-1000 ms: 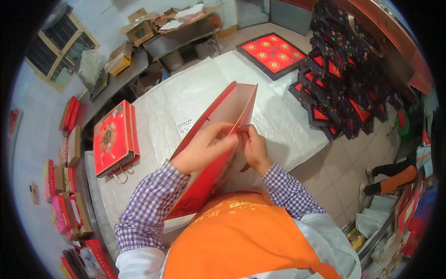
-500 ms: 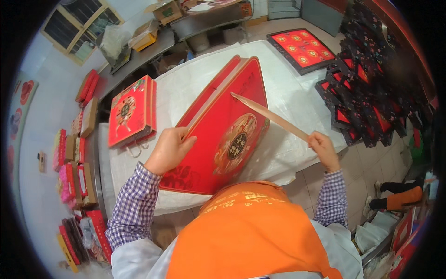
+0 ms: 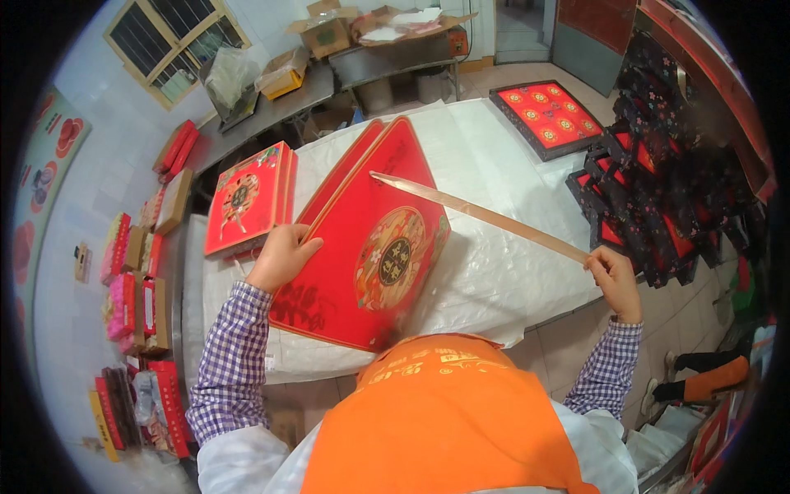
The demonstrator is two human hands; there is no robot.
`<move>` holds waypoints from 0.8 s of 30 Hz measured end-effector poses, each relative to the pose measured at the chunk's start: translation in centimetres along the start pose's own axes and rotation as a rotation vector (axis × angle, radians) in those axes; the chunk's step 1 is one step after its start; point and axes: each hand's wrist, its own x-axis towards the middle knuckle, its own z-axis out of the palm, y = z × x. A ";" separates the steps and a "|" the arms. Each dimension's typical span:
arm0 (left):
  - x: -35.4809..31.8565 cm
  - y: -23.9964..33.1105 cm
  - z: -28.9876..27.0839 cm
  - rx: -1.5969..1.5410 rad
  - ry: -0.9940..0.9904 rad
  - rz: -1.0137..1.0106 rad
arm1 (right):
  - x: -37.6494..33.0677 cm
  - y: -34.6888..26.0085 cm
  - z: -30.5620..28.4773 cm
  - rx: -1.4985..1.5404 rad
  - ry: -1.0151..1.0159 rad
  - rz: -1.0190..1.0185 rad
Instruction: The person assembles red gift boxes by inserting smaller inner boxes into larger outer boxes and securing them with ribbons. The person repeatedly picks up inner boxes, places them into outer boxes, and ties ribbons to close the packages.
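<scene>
A large red gift box point(image 3: 329, 272) with a round printed emblem stands tilted on the table in front of me. My left hand point(image 3: 282, 257) is closed on its left edge, thumb on the front panel. In my right hand point(image 3: 613, 276), off to the right, the fingers pinch the end of a flat gold-beige ribbon point(image 3: 494, 218). The ribbon runs taut across to the upper part of the box's front panel, where its other end meets the box. How it is fastened there is too small to tell.
More red boxes point(image 3: 247, 198) stand at the table's left. A black tray of red packs point(image 3: 550, 119) lies at the far right of the white-covered table point(image 3: 494, 288). Black patterned boxes point(image 3: 658, 189) are piled on the right. Another person's legs point(image 3: 699, 375) show at lower right.
My right hand has moved right and slightly down, drawing out more of the ribbon. The box has shifted a little left in view, its two panels closer together. The whole view has also shifted.
</scene>
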 end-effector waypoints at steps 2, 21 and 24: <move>-0.5 -0.6 0.3 0.008 0.017 0.012 | 0.1 -0.3 0.0 0.140 0.107 0.007; -3.4 1.3 0.4 -0.304 -0.092 -0.073 | 1.9 -6.8 -1.2 1.179 0.054 -0.702; -3.2 0.8 -0.3 -0.193 -0.133 -0.127 | 2.7 -9.2 -0.5 1.242 0.153 -0.702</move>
